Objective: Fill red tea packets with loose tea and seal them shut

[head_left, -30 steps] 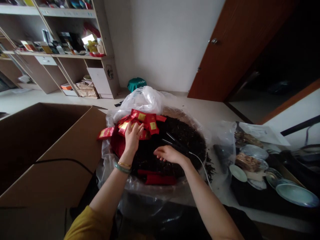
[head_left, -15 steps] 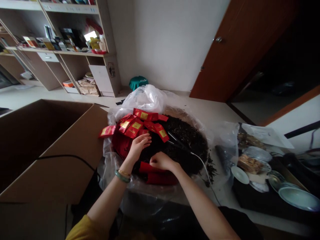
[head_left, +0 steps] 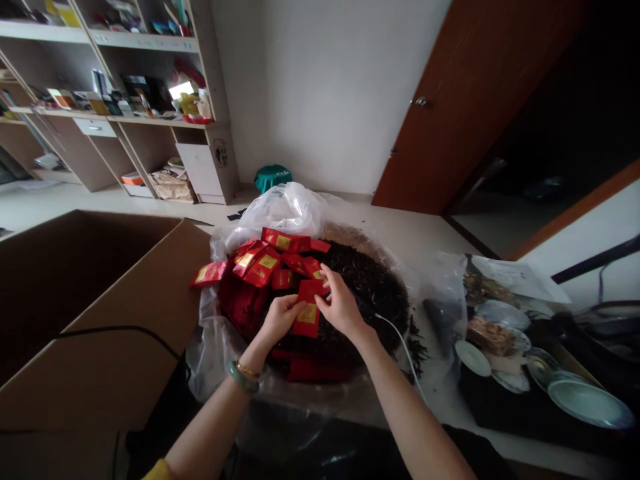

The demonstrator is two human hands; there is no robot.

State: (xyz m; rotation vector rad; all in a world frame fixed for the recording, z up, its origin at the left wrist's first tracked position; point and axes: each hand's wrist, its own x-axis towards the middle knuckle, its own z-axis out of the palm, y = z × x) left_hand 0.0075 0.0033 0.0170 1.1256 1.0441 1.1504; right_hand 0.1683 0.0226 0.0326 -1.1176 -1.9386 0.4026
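Note:
A red packet with a yellow label (head_left: 306, 323) is held up over the pile of dark dried leaves (head_left: 373, 277). My left hand (head_left: 281, 319) pinches its left edge between thumb and fingers. At the packet's upper right is my right hand (head_left: 341, 303), fingers apart and curved, with the fingertips at its edge; whether they grip it I cannot tell. Several more red packets (head_left: 265, 265) lie heaped on the far left of the leaves. Stacked red packets (head_left: 320, 368) rest at the near side, and others (head_left: 243, 303) stand in a row at the left.
Clear plastic sheeting (head_left: 290, 207) surrounds the leaves. An open cardboard box (head_left: 145, 320) stands at the left. A white cable (head_left: 403, 340) runs across the leaves' right side. Farther right are a bowl (head_left: 590, 400), a lid (head_left: 473, 359) and plastic bags (head_left: 450, 287).
A red packet has come up from the near stack and is now between my hands. My right hand has moved up and forward; my left hand has dropped slightly and closed on the packet.

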